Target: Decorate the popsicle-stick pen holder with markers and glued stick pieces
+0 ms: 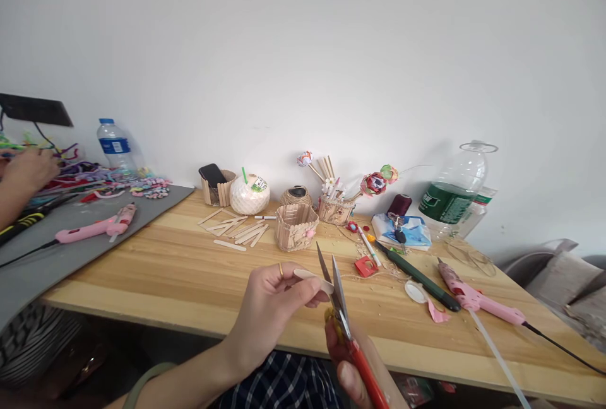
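Note:
My left hand (279, 298), with a ring on one finger, pinches a pale wooden craft stick (312, 278) above the table's front edge. My right hand (355, 365) is closed around a pair of scissors (344, 314) with red handles. The blades point up and away from me and stand apart. The stick's right end lies at the blades, where the contact is partly hidden. Beyond my hands sits a small box made of craft sticks (294, 232). Loose craft sticks (237, 229) are scattered to its left.
A pink glue gun (473, 295) and a dark green tool (416, 275) lie at right. Behind stand a stick holder with a phone (214, 175), a coconut (249, 197) and a large bottle (454, 194). At left, another person's hand (33, 169) is among pipe cleaners near a second glue gun (97, 229).

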Demonstrator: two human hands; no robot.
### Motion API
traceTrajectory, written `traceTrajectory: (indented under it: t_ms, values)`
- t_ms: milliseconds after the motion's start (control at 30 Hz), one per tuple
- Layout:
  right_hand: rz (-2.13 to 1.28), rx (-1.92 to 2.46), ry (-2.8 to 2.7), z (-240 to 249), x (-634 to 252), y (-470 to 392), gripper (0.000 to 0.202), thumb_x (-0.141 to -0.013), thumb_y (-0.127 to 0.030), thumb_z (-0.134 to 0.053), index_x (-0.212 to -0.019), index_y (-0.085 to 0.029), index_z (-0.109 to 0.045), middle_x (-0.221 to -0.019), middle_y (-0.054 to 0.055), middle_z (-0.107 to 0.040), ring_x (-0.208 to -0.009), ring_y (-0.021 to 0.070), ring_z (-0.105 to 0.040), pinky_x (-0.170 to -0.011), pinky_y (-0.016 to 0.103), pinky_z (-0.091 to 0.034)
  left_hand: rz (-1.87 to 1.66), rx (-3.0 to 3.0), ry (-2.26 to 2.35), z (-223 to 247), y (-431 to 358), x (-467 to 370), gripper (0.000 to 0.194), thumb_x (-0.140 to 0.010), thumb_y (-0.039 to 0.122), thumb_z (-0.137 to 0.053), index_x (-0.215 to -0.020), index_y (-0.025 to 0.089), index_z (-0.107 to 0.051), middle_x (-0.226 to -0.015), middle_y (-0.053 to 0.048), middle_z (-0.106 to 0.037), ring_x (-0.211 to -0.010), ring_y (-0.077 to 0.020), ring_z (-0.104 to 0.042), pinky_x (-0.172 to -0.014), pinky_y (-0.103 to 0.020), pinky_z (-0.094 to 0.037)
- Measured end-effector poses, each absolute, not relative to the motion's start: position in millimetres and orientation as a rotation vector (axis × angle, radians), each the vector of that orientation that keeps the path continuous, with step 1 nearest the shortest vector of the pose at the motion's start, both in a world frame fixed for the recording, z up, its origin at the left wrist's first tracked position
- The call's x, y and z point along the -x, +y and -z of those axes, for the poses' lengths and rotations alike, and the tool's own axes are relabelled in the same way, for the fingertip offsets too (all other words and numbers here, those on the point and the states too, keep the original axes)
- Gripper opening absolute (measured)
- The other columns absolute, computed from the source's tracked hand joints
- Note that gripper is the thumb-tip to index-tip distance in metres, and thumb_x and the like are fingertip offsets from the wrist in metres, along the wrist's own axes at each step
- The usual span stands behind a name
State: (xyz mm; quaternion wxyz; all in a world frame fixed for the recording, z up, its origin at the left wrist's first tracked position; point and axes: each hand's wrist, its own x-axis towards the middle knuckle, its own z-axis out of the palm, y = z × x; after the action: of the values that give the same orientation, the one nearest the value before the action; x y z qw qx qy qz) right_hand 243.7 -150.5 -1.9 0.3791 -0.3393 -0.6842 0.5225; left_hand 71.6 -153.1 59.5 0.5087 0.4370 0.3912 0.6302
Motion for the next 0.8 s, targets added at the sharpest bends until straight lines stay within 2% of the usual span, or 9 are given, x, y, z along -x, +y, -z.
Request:
traceTrajectory:
  t_ms: [133,500,800]
  values:
    - [-1.322,0.835,-1.768,-4,-243,-149,0.047,-0.072,-0.069,-0.056,-0.079,-0.022,-0.053,-0.071,0.0,-0.044,-0.069,0.0182,-0.042,-0.063,0.028,-0.039,-1.502,-1.067,0.962,-60,-151,-70,0.011,-0.07,0.023,-0.07,-0.064,0.015,-0.073,-0.064,-0.005,-0.073,-0.062,-0.0147,-0.064,-0.063,-0.023,-0.051]
    - [-1.359,0.885,-1.729,7,-247,-146,0.048,-0.068,-0.069,-0.061,-0.077,-0.022,-0.055,-0.07,0.0,-0.044,-0.068,0.019,-0.044,-0.066,0.031,-0.041,-1.398,-1.145,0.996,-68,-148,-63,0.01,-0.068,0.021,-0.068,-0.061,0.016,-0.072,-0.059,-0.004,-0.071,-0.059,-0.0144,-0.064,-0.059,-0.022,-0.051]
    - [-1.311,1.113,-1.779,9,-255,-149,0.068,-0.066,-0.072,-0.06,-0.109,-0.018,-0.06,-0.087,0.006,-0.059,-0.082,0.0257,-0.055,-0.077,0.035,-0.046,-1.261,-1.196,1.024,-71,-143,-53,0.009,-0.066,0.023,-0.07,-0.061,0.015,-0.07,-0.06,-0.002,-0.072,-0.059,-0.0128,-0.064,-0.061,-0.022,-0.051]
